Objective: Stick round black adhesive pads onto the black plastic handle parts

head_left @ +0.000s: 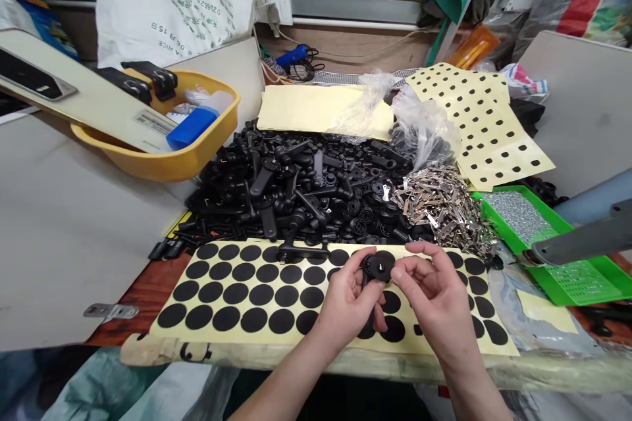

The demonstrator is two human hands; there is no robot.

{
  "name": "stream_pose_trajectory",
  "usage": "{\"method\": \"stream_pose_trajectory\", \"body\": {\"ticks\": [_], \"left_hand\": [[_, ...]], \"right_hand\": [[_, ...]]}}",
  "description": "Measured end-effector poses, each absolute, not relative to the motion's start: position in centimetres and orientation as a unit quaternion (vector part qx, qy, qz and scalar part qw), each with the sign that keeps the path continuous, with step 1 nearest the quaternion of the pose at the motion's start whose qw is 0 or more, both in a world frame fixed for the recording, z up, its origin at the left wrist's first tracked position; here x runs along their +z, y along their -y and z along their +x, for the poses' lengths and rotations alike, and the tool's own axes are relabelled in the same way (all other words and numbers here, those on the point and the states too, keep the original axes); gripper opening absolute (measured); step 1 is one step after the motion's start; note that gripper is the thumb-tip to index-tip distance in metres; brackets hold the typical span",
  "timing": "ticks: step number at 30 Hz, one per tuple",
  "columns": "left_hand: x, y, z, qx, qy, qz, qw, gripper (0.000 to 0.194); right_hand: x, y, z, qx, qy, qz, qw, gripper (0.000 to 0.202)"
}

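Observation:
My left hand (345, 296) is closed around a black plastic part (367, 270) with a round head and a handle pointing down. A black round sticker (381, 266) lies over its head, with a small light spot near the middle. My right hand (434, 289) pinches the sticker's right edge between thumb and index finger, the other fingers curled loosely. Beneath both hands is a pale yellow sheet (326, 337) bearing rows of black round stickers. Another black handle part (303, 252) lies across the sheet's back edge.
Behind the sheet rises a heap of black plastic parts (306, 184), with a pile of small metal clips (444, 207) to its right. A green tray (538, 276) of small metal pieces sits at right, beneath a grey arm (582, 237). A yellow bin (197, 161) overhangs the left.

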State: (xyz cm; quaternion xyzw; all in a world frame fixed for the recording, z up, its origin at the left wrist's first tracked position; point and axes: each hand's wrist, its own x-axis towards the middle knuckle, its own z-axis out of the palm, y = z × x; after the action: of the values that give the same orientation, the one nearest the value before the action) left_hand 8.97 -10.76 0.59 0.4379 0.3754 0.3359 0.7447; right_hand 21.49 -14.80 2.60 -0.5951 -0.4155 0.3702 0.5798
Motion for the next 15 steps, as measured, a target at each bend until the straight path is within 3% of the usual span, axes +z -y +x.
{"method": "stream_pose_trajectory", "body": {"ticks": [15], "left_hand": [[0.2, 10.6, 9.0, 0.326, -0.362, 0.436, 0.756, 0.049]], "right_hand": [[1.7, 14.3, 22.0, 0.367, 0.411, -0.601, 0.579, 0.036]]}}
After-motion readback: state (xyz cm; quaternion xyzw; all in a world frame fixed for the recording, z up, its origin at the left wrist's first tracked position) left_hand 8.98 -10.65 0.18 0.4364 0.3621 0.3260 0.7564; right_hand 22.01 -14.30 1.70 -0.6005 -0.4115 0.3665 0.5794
